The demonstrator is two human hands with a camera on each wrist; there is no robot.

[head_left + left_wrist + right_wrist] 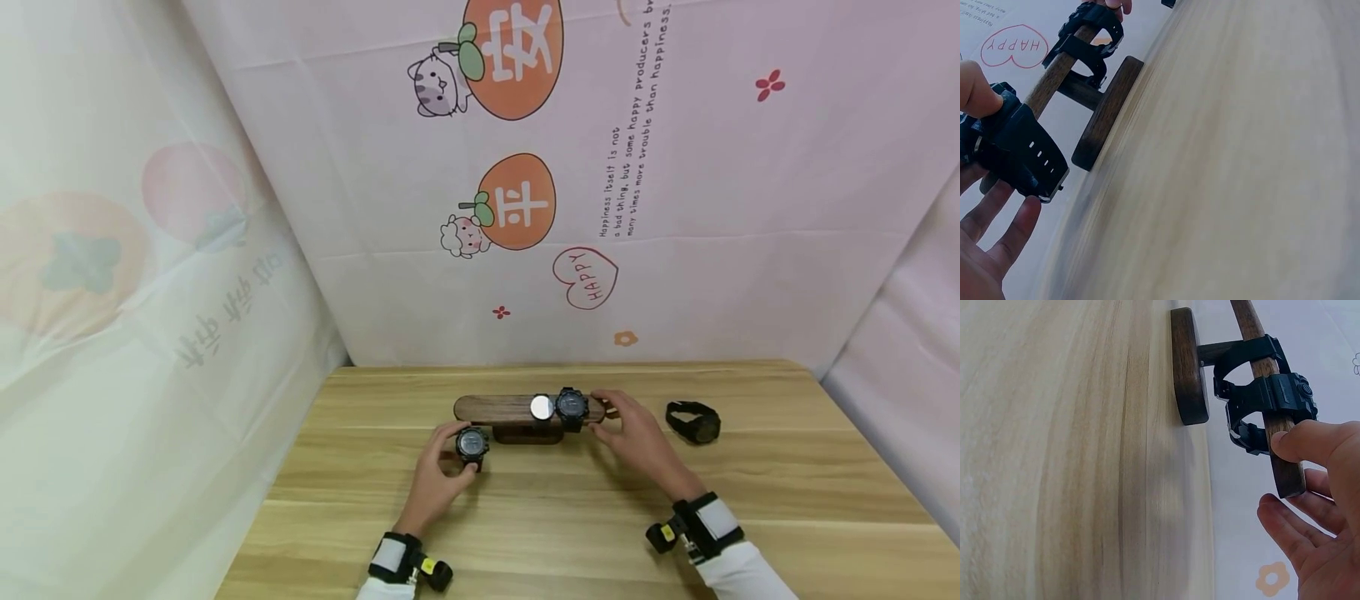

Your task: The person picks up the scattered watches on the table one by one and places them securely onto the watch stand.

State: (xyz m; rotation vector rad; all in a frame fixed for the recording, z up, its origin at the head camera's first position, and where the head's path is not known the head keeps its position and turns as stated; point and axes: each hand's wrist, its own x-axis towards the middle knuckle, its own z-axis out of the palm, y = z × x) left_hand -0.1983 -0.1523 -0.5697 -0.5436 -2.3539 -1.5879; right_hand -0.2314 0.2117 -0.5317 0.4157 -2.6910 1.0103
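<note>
A black wristwatch with a round dial and closed strap is pinched between the thumb and fingers of my left hand. It is in front of the left end of a dark wooden watch stand. Two more watches hang on the stand's bar: one with a bright, reflecting face and a bulky black one beside it. My right hand holds the bar's right end. In the right wrist view its thumb presses on the bar, with the other fingers beyond and below.
Another black watch lies on the wood-grain table, to the right of my right hand. A printed white cloth hangs behind the table's back edge, and more cloth hangs along the left side.
</note>
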